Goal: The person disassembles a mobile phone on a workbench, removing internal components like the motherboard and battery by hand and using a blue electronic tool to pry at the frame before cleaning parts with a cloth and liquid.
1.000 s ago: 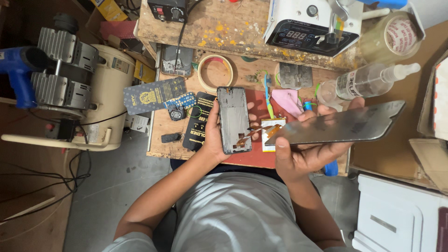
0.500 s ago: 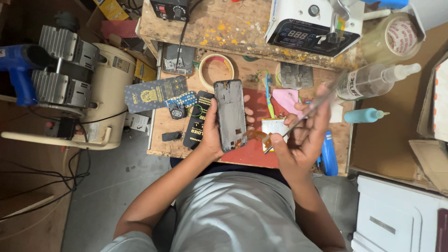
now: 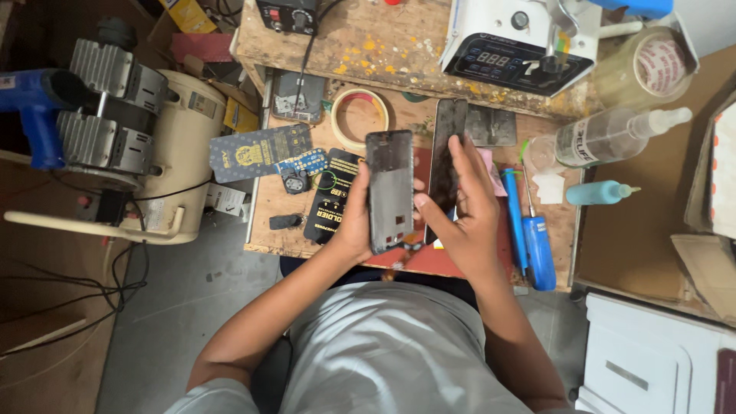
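At the far left, beside the worktop (image 3: pixel 307 230), stands a cream air compressor (image 3: pixel 130 146) with a blue tool (image 3: pixel 34 107) lying against it. On the worktop next come a dark printed card (image 3: pixel 257 152), a black packet (image 3: pixel 331 195) and a ring of masking tape (image 3: pixel 359 119). The left hand (image 3: pixel 356 222) is closed around the lower part of a phone body (image 3: pixel 390 188), fingers behind it and the thumb at its left edge, so that it stands upright above the red mat (image 3: pixel 429 261) at the near edge of the worktop. Just to the right, the right hand (image 3: pixel 464 203) holds a thin dark screen panel (image 3: pixel 447 161); its fingers lie pressed together flat over the lower half of the panel and the thumb points toward the phone body. The two parts are side by side, almost touching along their long edges. The step appears to be the joining or comparing of panel and body; to do it well I would keep both long edges parallel, hold the panel only by its rim and avoid bending it. Further right lie a blue screwdriver (image 3: pixel 537 245), a small blue bottle (image 3: pixel 598 192), a clear spray bottle (image 3: pixel 613 134) and, at the back, a white machine with a display (image 3: pixel 521 46).
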